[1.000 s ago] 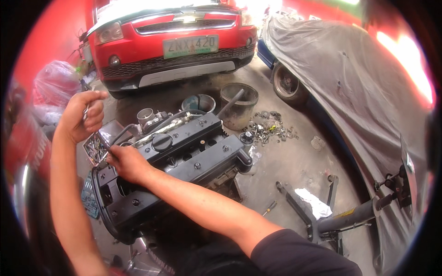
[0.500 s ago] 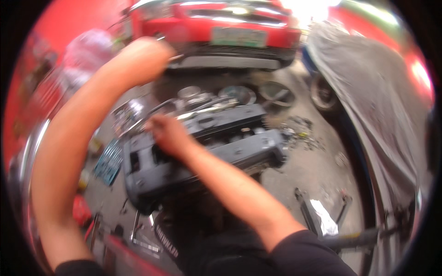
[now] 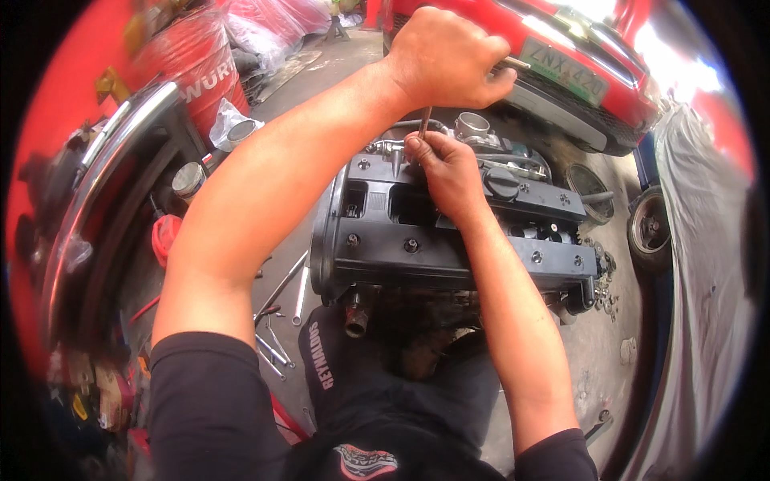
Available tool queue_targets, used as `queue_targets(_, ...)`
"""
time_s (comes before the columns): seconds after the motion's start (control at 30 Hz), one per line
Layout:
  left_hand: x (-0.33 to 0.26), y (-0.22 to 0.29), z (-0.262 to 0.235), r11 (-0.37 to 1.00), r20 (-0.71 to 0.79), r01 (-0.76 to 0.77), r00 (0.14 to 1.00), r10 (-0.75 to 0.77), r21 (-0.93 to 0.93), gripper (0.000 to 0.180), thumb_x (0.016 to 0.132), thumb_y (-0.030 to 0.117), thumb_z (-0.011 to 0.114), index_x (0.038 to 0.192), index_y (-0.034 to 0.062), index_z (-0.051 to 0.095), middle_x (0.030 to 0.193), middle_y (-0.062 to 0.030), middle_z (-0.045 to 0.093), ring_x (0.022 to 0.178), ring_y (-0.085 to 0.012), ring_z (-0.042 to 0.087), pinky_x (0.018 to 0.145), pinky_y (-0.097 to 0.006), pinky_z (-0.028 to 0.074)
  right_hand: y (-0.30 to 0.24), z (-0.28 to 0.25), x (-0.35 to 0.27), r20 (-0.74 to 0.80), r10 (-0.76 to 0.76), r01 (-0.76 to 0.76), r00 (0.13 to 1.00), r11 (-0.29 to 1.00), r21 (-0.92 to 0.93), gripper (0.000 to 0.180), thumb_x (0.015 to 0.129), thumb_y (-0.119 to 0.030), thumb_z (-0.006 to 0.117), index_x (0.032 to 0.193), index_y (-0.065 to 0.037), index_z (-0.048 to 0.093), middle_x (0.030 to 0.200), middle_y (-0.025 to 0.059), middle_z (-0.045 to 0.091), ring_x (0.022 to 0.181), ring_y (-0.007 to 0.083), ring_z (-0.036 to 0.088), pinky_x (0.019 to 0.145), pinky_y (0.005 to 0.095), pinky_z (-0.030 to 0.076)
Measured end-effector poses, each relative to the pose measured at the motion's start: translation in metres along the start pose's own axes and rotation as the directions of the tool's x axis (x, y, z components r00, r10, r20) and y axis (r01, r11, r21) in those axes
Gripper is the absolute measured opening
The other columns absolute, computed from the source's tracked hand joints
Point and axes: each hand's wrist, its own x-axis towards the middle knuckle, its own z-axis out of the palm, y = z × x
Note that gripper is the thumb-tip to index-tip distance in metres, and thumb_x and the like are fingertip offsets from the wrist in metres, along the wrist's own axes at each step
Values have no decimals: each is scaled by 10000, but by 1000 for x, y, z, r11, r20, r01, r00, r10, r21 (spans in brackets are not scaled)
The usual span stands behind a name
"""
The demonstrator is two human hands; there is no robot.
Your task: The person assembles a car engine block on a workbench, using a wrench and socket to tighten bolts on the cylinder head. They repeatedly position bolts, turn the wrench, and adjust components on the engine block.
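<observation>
My left hand (image 3: 451, 60) is closed in a fist around the crosswise handle of a T-handle wrench (image 3: 515, 63); the handle's bare end sticks out to the right. The wrench's shaft runs down from the fist toward the far side of an engine. Just below, my right hand (image 3: 449, 172) pinches this shaft between thumb and fingers. Both hands are above the black engine cover (image 3: 373, 260), which has several bolt recesses and open slots. A round black cap (image 3: 503, 183) sits on the cover to the right of my right hand. The wrench's lower tip is hidden.
Wrenches (image 3: 281, 297) lie on the floor left of the engine. Beyond the engine is a red car (image 3: 561, 104). A grey cover (image 3: 698, 264) drapes a vehicle at right, by a wheel (image 3: 648, 225). A red drum (image 3: 192, 72) and a door panel (image 3: 104, 216) stand at left.
The view has swung, so the engine and red car sit further right, and the picture is sharper. My left fist remains above my right hand, both now further right in the picture.
</observation>
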Motion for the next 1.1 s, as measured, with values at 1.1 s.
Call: queue_targets(1.1,7,79,-123,933,382,353,855,-352,70,197,972,115,593,1130,58,695,964,-183,706,935,-395,679,776,-493,522,-46,-15,-76,164,-61,28,985,980,198,176,951,-109,744,1073,18,731,903,91,748,818,122,688,743,294,551)
